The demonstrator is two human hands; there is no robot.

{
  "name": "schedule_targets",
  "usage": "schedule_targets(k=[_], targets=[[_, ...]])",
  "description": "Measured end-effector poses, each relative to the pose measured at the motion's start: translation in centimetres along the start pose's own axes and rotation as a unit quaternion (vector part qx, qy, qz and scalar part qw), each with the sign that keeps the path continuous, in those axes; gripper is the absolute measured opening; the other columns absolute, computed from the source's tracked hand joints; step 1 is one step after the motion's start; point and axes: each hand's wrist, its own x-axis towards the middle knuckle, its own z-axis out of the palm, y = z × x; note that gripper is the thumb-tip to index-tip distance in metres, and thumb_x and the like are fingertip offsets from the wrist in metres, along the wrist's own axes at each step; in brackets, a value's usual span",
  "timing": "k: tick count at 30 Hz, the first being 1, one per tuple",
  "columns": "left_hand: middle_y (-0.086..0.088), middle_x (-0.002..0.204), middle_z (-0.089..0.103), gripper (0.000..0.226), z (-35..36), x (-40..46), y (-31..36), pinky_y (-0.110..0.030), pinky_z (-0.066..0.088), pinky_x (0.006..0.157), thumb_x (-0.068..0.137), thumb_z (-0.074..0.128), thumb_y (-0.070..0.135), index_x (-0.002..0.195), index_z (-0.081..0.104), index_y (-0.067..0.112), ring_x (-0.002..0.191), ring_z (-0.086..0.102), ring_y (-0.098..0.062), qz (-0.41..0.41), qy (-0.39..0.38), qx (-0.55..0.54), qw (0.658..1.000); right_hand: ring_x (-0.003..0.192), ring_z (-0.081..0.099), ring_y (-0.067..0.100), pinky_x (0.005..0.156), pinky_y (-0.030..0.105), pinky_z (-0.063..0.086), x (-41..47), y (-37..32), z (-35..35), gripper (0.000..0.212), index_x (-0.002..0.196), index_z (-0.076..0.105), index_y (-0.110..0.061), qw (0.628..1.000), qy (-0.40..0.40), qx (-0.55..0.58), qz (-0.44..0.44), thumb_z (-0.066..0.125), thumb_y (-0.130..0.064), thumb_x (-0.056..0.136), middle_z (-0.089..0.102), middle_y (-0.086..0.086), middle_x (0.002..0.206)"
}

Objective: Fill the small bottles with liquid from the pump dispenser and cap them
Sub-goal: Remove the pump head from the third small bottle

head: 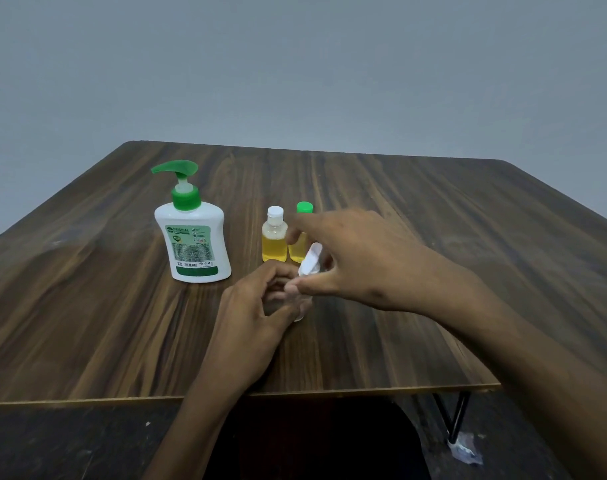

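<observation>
A white pump dispenser [195, 237] with a green pump head stands on the wooden table [433, 220] at the left. Beside it stand two small bottles of yellow liquid: one with a white cap [274, 237], one with a green cap [302, 233] partly behind my right hand. My left hand [260, 306] grips a small clear bottle [300, 311] near the table's middle; most of it is hidden by fingers. My right hand [350, 258] pinches its white flip cap [310, 261], whose lid is tilted up.
The table's front edge [122, 398] runs close below my forearms. A black metal table leg [456, 417] shows at the lower right, above a dark floor with a scrap of plastic. A plain grey wall lies behind.
</observation>
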Motion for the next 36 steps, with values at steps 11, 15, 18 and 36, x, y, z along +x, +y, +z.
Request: schedule_targets(k=[11,15,18,36], targets=[[0.007,0.100,0.077,0.027,0.1,0.1,-0.2,-0.019,0.057,0.089,0.087,0.086,0.003,0.107,0.074,0.017,0.102,0.074,-0.011,-0.010,0.009,0.007,1.000,0.074,0.054,0.010,0.059,0.027,0.044,-0.1,-0.9,-0.2,0.011,0.098,0.062,-0.029,0.998,0.025,-0.054,0.012,0.061,-0.037,0.091,0.057,-0.009,0.080],[0.011,0.103,0.079,0.033,0.2,0.1,-0.1,-0.018,0.058,0.090,0.087,0.085,0.000,0.113,0.074,0.017,0.102,0.076,-0.009,-0.010,0.010,-0.015,1.000,0.089,0.057,0.007,0.070,0.024,0.045,-0.5,-0.8,-1.4,0.015,0.098,0.065,-0.034,1.000,0.002,-0.004,-0.030,0.065,-0.024,0.087,0.063,-0.012,0.098],[0.013,0.102,0.078,0.032,0.1,0.1,-0.1,-0.017,0.057,0.089,0.087,0.084,-0.001,0.112,0.075,0.017,0.102,0.075,-0.008,-0.008,0.005,-0.020,1.000,0.089,0.054,0.001,0.068,0.020,0.041,-0.4,-0.4,-1.2,0.014,0.094,0.065,-0.036,0.999,0.011,0.009,-0.029,0.069,-0.026,0.084,0.060,-0.017,0.100],[0.013,0.104,0.078,0.026,0.4,0.2,-0.6,-0.015,0.055,0.088,0.088,0.085,0.002,0.108,0.075,0.017,0.106,0.073,-0.006,-0.013,0.023,-0.005,1.000,0.071,0.062,0.000,0.062,0.026,0.048,-6.3,9.6,5.6,0.014,0.078,0.064,-0.032,0.924,0.216,0.130,0.287,0.075,-0.024,0.079,0.067,-0.017,0.076]])
